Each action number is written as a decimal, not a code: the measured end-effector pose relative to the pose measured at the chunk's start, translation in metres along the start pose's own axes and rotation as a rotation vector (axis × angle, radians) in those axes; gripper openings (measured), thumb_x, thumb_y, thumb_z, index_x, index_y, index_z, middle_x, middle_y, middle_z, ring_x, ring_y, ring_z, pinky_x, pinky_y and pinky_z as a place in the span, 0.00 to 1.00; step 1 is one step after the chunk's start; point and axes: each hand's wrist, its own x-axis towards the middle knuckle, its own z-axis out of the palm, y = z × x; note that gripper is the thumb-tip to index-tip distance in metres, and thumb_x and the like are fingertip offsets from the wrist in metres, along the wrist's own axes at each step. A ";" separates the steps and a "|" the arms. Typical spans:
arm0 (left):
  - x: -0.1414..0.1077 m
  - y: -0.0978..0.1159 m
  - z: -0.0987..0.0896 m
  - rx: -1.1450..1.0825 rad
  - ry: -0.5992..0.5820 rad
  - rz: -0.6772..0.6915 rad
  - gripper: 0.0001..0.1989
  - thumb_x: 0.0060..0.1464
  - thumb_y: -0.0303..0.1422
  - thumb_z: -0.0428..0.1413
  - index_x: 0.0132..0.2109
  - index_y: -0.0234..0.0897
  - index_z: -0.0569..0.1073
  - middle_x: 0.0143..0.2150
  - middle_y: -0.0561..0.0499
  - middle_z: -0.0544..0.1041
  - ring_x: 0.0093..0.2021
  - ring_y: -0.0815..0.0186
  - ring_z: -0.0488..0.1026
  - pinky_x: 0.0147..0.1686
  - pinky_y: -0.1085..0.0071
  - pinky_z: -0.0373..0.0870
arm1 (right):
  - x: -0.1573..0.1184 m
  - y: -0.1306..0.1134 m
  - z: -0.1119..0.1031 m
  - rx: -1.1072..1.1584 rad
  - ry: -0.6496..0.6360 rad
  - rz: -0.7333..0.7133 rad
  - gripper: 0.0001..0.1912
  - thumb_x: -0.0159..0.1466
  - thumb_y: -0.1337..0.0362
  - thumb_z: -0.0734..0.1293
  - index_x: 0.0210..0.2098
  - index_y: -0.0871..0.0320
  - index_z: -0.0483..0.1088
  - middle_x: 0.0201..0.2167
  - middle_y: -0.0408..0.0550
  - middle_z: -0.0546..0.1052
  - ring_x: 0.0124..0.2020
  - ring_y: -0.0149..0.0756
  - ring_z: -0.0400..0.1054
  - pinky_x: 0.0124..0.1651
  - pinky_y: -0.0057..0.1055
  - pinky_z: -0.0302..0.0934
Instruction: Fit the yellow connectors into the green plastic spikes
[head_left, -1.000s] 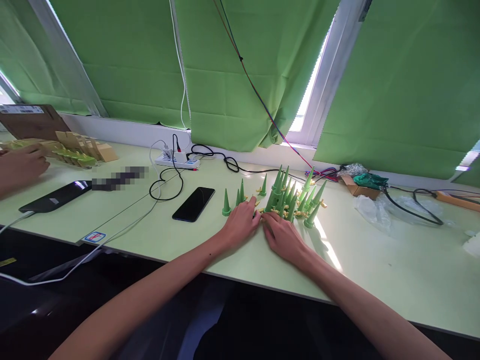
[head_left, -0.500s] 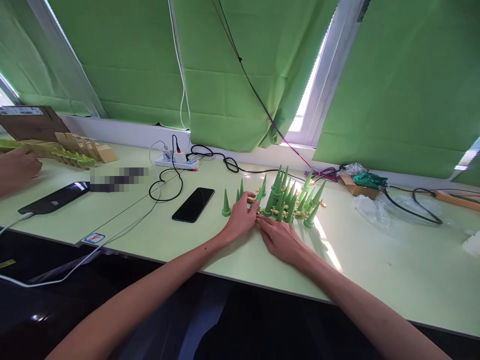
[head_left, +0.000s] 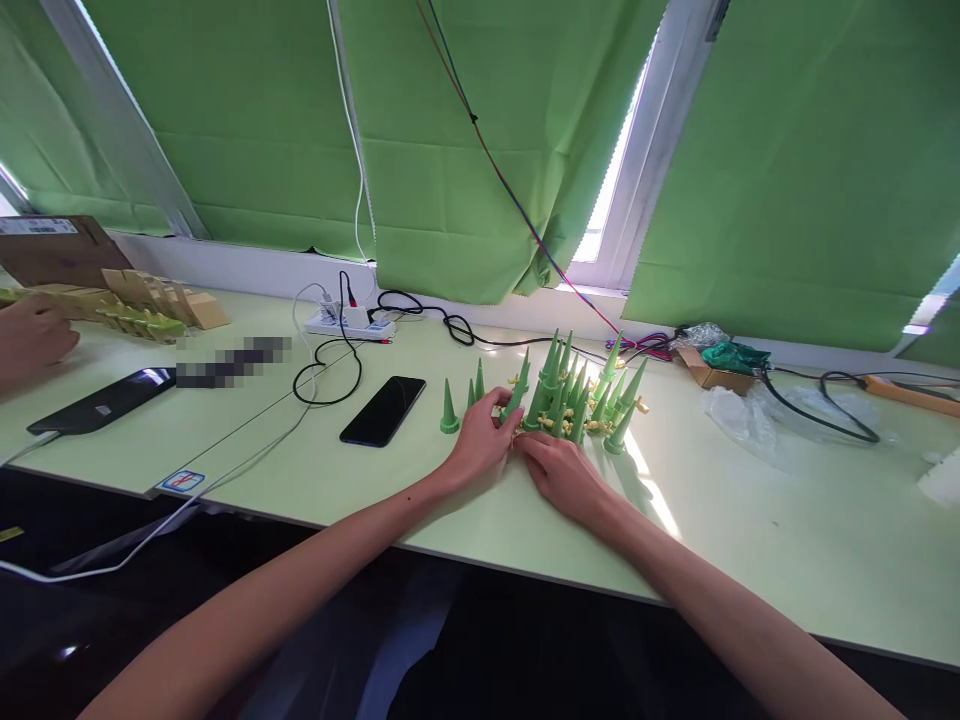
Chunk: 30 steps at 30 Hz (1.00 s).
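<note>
My left hand (head_left: 482, 437) is closed around a green cone (head_left: 514, 399), which leans to the right between thumb and fingers. Close beside it, my right hand (head_left: 564, 472) has its fingertips pinched together near the cone's base; what they hold is too small and hidden to name. Several green cones (head_left: 555, 395) stand in a cluster just beyond my right hand, with small yellow pieces (head_left: 598, 427) among them. To the left of my left hand, a lone green cone (head_left: 448, 410) stands upright on the table.
A black phone (head_left: 383, 411) lies left of the cones. Behind it sit a power strip (head_left: 349, 324) and looping cables. Toward the right are a small cardboard box (head_left: 712, 374) and clear plastic wrap (head_left: 742, 418). Another person's hand (head_left: 36, 335) is at far left beside cardboard pieces (head_left: 161, 293).
My right fingertips have curled in more beside my left hand. The cone in my left hand tilts a little further. The whole view has shifted slightly.
</note>
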 end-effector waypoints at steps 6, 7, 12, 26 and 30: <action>0.000 0.005 -0.003 0.099 -0.042 0.011 0.12 0.59 0.42 0.52 0.40 0.37 0.71 0.41 0.47 0.77 0.37 0.63 0.74 0.32 0.70 0.68 | 0.001 0.001 0.002 0.009 0.037 -0.003 0.16 0.67 0.75 0.58 0.46 0.54 0.72 0.42 0.48 0.76 0.39 0.35 0.71 0.40 0.27 0.61; -0.001 0.005 -0.003 0.107 -0.048 0.014 0.11 0.59 0.41 0.52 0.40 0.38 0.71 0.40 0.47 0.77 0.38 0.62 0.74 0.32 0.70 0.68 | 0.001 0.002 0.002 0.007 0.042 0.000 0.15 0.67 0.74 0.58 0.45 0.54 0.72 0.42 0.48 0.76 0.38 0.34 0.71 0.40 0.27 0.60; -0.001 0.002 -0.003 0.169 -0.044 -0.002 0.09 0.59 0.39 0.51 0.41 0.38 0.69 0.39 0.47 0.77 0.41 0.61 0.73 0.36 0.68 0.68 | 0.002 0.003 0.003 0.004 0.052 0.010 0.13 0.68 0.72 0.58 0.44 0.55 0.72 0.42 0.48 0.76 0.38 0.34 0.71 0.39 0.27 0.60; 0.002 -0.004 -0.002 0.146 -0.071 0.036 0.10 0.61 0.36 0.49 0.42 0.38 0.72 0.41 0.48 0.75 0.35 0.65 0.72 0.34 0.69 0.68 | 0.001 0.002 0.002 -0.030 0.044 0.056 0.12 0.67 0.70 0.61 0.47 0.55 0.71 0.45 0.50 0.75 0.41 0.37 0.71 0.41 0.29 0.62; 0.003 -0.008 -0.001 0.121 -0.072 0.004 0.09 0.60 0.37 0.49 0.43 0.38 0.70 0.38 0.50 0.76 0.30 0.67 0.71 0.32 0.69 0.67 | 0.002 0.003 0.002 -0.027 0.025 0.062 0.13 0.67 0.71 0.60 0.47 0.55 0.71 0.45 0.49 0.75 0.41 0.36 0.71 0.40 0.29 0.61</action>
